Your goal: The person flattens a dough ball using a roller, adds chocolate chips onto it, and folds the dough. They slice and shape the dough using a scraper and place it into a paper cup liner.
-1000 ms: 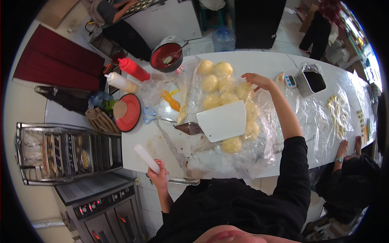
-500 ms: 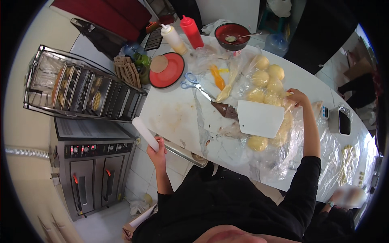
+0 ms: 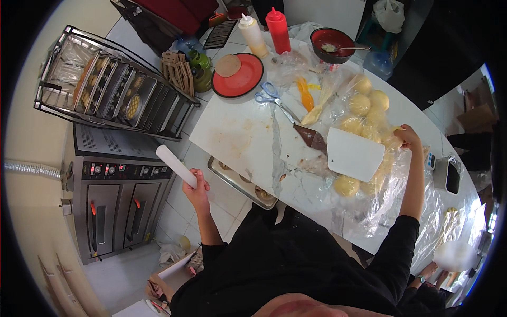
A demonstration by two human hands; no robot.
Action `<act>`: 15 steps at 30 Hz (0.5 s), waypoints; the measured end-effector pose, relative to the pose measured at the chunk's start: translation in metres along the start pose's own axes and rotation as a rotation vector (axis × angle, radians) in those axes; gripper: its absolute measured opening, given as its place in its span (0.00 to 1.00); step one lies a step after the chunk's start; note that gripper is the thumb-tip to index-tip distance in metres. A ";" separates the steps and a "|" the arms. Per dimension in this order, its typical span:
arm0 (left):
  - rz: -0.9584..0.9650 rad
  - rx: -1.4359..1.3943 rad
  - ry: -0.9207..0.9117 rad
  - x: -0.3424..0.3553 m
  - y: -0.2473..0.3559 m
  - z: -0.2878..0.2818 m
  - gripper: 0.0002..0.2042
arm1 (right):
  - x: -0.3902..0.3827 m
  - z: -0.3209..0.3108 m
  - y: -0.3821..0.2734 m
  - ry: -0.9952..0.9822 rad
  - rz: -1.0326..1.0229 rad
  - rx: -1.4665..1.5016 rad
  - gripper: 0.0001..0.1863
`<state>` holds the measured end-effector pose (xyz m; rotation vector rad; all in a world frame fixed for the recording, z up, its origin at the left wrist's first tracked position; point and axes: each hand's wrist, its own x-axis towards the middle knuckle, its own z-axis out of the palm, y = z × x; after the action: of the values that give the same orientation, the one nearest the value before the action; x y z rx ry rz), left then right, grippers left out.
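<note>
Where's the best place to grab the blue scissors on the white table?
Probably by the blue handle loops of the scissors. They lie flat on the table with the loops toward the red plate and the blades pointing toward the white scraper. Coming from the plate side looks safest, so fingers slip into the loops, away from the blades.

Smooth white rolling pin (image 3: pixel 176 165), matt; crinkly clear plastic sheet (image 3: pixel 393 190) shining over the glossy white worktop (image 3: pixel 232 138); scraper (image 3: pixel 355 154) matt plastic.
</note>
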<state>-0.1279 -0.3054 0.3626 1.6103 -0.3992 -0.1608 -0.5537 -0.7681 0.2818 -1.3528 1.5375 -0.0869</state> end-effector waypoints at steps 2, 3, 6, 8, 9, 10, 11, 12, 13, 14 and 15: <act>0.008 -0.037 0.026 0.000 -0.001 0.000 0.06 | 0.003 -0.009 0.009 0.181 -0.025 0.125 0.18; 0.008 -0.031 0.035 -0.001 0.000 -0.001 0.06 | -0.001 -0.011 0.008 0.171 -0.027 0.122 0.18; -0.002 -0.020 0.031 0.001 0.000 -0.006 0.05 | -0.016 -0.028 0.006 0.465 -0.203 0.114 0.20; -0.005 -0.040 0.032 0.005 -0.001 -0.010 0.05 | -0.017 -0.056 0.017 0.717 -0.351 0.040 0.20; -0.012 -0.042 0.022 0.007 -0.002 -0.012 0.05 | -0.014 -0.075 0.025 0.853 -0.429 -0.036 0.19; 0.004 -0.031 0.032 0.009 -0.004 -0.016 0.05 | -0.019 -0.087 0.027 0.857 -0.424 -0.041 0.19; 0.020 -0.022 0.043 0.012 -0.006 -0.019 0.05 | -0.027 -0.098 0.025 0.821 -0.548 0.134 0.19; 0.015 -0.024 0.040 0.014 -0.008 -0.020 0.05 | -0.039 -0.103 0.017 0.775 -0.670 0.312 0.18; 0.015 -0.032 0.049 0.017 -0.009 -0.022 0.05 | -0.054 -0.105 0.013 0.779 -0.667 0.307 0.18; 0.011 -0.042 0.055 0.020 -0.011 -0.025 0.06 | -0.086 -0.092 -0.002 0.579 -0.721 0.633 0.18; 0.002 -0.047 0.048 0.024 -0.013 -0.027 0.06 | -0.106 -0.083 -0.010 0.361 -0.760 0.952 0.18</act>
<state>-0.0942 -0.2880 0.3550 1.5644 -0.3574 -0.1284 -0.6241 -0.7363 0.3924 -1.0536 0.9182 -1.4062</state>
